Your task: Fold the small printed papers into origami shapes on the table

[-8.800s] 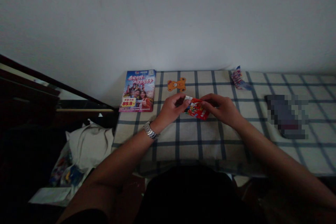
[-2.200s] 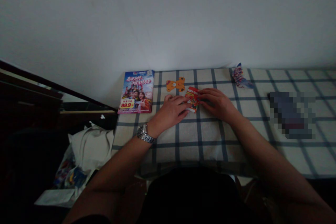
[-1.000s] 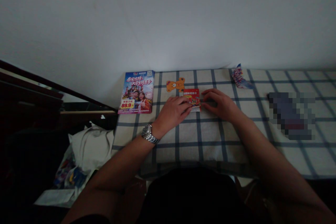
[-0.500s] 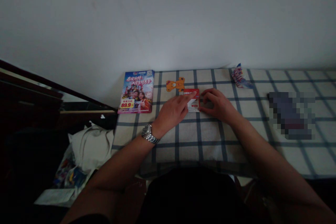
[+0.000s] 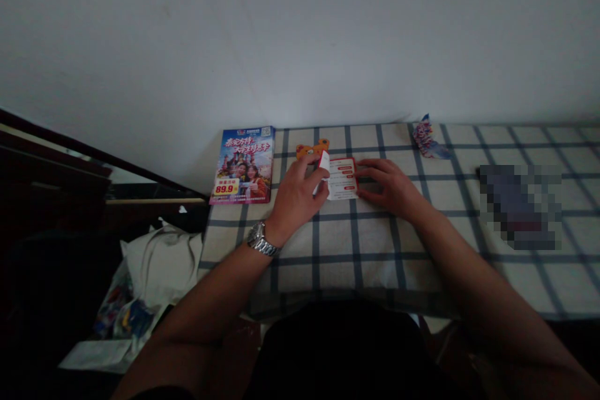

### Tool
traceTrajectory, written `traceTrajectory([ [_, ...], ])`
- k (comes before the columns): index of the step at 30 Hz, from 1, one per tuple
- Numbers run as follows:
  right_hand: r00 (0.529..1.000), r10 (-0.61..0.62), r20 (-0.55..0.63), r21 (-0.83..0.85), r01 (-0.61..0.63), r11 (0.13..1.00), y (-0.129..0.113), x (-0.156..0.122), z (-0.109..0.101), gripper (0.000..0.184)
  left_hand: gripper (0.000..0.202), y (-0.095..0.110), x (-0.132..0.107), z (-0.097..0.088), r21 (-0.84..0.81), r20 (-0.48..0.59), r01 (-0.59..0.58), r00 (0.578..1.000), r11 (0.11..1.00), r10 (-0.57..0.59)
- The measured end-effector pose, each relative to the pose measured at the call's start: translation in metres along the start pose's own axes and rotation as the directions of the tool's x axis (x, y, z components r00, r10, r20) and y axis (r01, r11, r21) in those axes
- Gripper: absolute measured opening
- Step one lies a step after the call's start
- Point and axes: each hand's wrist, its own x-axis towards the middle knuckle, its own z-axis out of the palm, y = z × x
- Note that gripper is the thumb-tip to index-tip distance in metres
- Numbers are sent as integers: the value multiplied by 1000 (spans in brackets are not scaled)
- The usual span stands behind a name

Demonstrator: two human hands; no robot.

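Observation:
A small red and white leaflet [image 5: 342, 178] lies unfolded on the checked tablecloth [image 5: 356, 244], its white inside with red print facing up. My left hand [image 5: 296, 195], with a metal watch on the wrist, pinches the leaflet's left flap and holds it lifted. My right hand [image 5: 389, 184] rests flat on the cloth with its fingertips pressing the leaflet's right edge. An orange bear-shaped cutout [image 5: 312, 150] lies just behind my left hand, partly hidden by it.
A colourful brochure [image 5: 242, 164] marked 89.9 lies at the table's left end. A crumpled printed wrapper [image 5: 425, 137] sits by the wall. A blurred dark object [image 5: 518, 203] lies at the right. A cloth bag [image 5: 157, 262] and papers lie on the floor at the left.
The folded red leaflet was laid on the cloth and opened; my left hand has swung its left flap up and leftward, showing the white inside. My right hand stays on its right edge.

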Motion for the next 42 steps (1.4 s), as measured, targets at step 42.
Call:
traceTrajectory([
  [42,990,-110,86,51,106,993,5,-1,-12,19,30,-10,-6,13,-14,206,-154,966,988,154],
])
